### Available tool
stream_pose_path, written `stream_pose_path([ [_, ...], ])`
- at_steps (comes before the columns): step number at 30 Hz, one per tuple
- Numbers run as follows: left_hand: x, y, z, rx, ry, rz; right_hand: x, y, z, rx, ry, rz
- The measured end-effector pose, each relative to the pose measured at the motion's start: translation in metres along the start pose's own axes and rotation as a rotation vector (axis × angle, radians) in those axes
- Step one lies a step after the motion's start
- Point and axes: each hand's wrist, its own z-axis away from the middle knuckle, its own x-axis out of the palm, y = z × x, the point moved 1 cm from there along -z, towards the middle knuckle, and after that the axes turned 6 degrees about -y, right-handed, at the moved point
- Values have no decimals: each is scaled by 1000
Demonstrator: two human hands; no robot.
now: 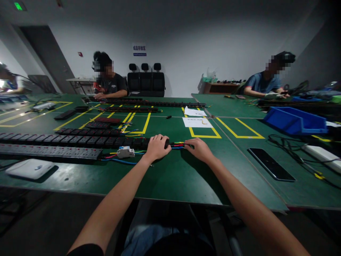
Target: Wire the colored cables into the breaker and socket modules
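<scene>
My left hand (158, 146) is closed over the right end of a long black power strip (80, 139) that runs off to the left. Coloured wires (178, 145), among them red, blue and yellow-green, come out of that end. My right hand (197, 148) pinches these wires at their far ends, a short way to the right; its fingertips partly hide them. Nearer to me lies a second, grey strip (53, 152). Its wires run by a white circuit breaker (125, 152), just left of my left hand.
A white box-shaped device (30, 168) sits at the left and a phone (271, 164) at the right. Beyond are papers (197, 122), a blue bin (295, 121), black cables (290, 153) and more strips (128, 109). Several people work around the green table (170, 177).
</scene>
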Motion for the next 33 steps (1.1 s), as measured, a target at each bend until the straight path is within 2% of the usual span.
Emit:
stream_pose_path([
  [12, 0, -1, -1, 8, -3, 0, -11, -15, 0, 90, -160, 144],
  [17, 0, -1, -1, 9, 3, 2, -12, -17, 1, 131, -150, 103],
  [23, 1, -2, -1, 13, 7, -4, -12, -16, 1, 134, -76, 118],
  [33, 1, -2, -1, 12, 3, 5, -7, -11, 1, 172, -125, 164],
])
